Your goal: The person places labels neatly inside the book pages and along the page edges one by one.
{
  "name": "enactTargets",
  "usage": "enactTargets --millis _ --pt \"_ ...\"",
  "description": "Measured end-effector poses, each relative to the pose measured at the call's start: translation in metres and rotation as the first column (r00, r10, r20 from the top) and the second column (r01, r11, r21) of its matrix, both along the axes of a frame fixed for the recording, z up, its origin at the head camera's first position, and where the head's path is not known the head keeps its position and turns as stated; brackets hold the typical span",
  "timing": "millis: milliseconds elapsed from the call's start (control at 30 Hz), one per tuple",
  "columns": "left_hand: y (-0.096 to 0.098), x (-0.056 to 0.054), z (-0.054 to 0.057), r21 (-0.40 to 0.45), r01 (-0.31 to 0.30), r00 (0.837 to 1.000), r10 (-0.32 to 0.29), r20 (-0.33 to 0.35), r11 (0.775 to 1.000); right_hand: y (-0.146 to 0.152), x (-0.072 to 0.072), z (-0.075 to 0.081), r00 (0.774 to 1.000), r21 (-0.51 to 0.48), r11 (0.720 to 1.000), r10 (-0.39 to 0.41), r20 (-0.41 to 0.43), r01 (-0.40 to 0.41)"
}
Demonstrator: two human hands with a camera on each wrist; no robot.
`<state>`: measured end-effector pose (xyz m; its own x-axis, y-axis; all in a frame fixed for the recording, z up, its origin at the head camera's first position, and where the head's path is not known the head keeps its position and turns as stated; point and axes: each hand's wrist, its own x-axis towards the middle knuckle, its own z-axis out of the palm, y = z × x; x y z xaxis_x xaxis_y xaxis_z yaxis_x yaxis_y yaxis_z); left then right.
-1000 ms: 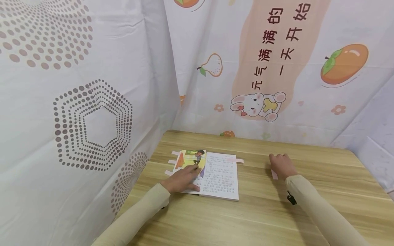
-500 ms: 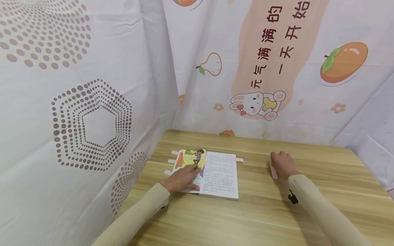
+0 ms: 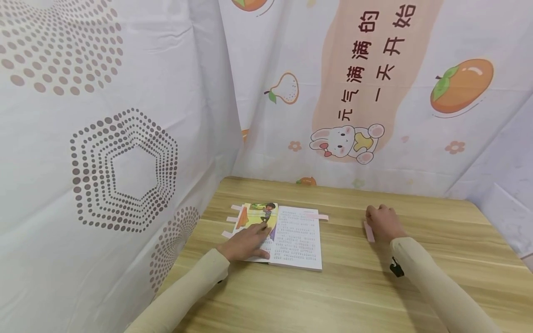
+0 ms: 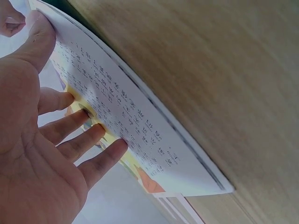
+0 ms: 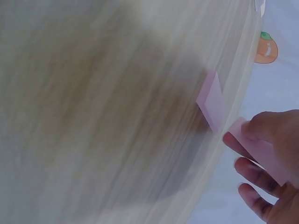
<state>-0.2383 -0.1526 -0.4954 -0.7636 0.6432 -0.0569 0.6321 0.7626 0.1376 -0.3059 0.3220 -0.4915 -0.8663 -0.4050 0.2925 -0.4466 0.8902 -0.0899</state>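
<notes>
Right fingers (image 5: 257, 176), shifted rightward, pinch one slip (image 5: 258, 152) near one pad (image 5: 213, 103); left fingers (image 4: 105, 161) spread across one book (image 3: 297, 240).

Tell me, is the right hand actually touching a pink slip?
Touching. The right wrist view shows it: the right hand pinches the pink slip, with the thumb lying right across it.
</notes>
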Motion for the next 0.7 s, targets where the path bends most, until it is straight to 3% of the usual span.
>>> enactTargets --millis 267,700 --pt "0.0011 0.0014 0.0032 0.016 -0.009 1.000 0.009 0.023 1.000 0.0009 0.0010 -0.0026 0.993 -0.001 1.000 0.004 -0.120 -0.004" --pt "0.0014 0.0025 0.0052 0.030 -0.002 1.000 0.001 0.030 1.000 -0.0048 0.0045 0.0016 0.998 0.009 1.000 -0.009 -0.066 0.010"
